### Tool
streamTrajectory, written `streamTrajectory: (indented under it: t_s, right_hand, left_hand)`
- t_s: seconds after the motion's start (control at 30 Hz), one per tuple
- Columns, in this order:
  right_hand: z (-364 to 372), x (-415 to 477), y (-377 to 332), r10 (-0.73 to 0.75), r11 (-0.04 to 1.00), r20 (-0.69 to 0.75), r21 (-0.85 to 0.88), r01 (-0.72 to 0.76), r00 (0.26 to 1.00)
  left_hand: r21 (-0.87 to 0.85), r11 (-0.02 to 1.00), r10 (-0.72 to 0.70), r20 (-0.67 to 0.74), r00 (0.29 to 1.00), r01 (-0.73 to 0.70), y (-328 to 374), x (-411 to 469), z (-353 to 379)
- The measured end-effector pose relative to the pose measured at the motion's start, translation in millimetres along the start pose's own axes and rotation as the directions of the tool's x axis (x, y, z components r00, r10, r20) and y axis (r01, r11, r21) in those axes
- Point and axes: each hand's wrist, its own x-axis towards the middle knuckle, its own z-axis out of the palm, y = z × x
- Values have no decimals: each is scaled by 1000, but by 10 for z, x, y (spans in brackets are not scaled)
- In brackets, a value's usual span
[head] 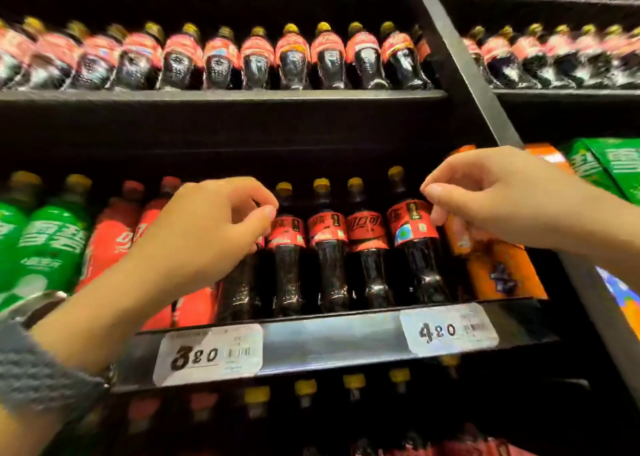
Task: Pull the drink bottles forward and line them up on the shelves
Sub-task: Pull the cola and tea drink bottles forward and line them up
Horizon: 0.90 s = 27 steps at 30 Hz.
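Where the shelf edge (pixel 329 341) at lower centre carries a 380 price tag (pixel 207 355) and a 420 price tag (pixel 448 331), yellow-capped cola bottles (pixel 327 258) with red Chinese-script labels stand at its front. The left hand (pixel 207 233) and right hand (pixel 502 199) flank them with fingers curled; whether either grip holds anything cannot be told.

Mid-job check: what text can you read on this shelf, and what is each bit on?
"380": left price tag, on the shelf edge.
"420": right price tag, same edge.
"可口可": red label of one cola bottle.
Tags' small print and barcodes: too small to read.
White lettering on the green bottles, other labels: too blurred.
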Motion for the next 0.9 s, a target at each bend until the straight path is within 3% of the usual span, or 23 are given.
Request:
streamTrajectory:
  t_s: [0.13,0.3,0.47,0.57,0.73,0.9]
  right_hand:
    - [182,132,77,2,977,-78,-214,-19,997]
    - [338,589,193,76,953,-82,-288,-96,994]
    - [402,976,297,182,891,-27,-419,-177,983]
    - [415,1072,326,206,853,-17,-487,-188,978]
    - [519,1140,359,243,851,-5,-479,-216,970]
    - [597,1135,386,250,817,21,-542,-199,968]
  left_hand:
    - [131,990,-47,-58,997,54,-230,-4,-114]
    - [239,970,-41,-20,999,44,-403,216,-126]
    - [263,965,-34,95,995,8,-474,625,84]
    - [278,961,-29,90,996,3,-507,828,118]
    - [290,957,-20,63,998,1,-531,1028,204]
    - [250,968,-30,179,983,-16,-348,1233,517]
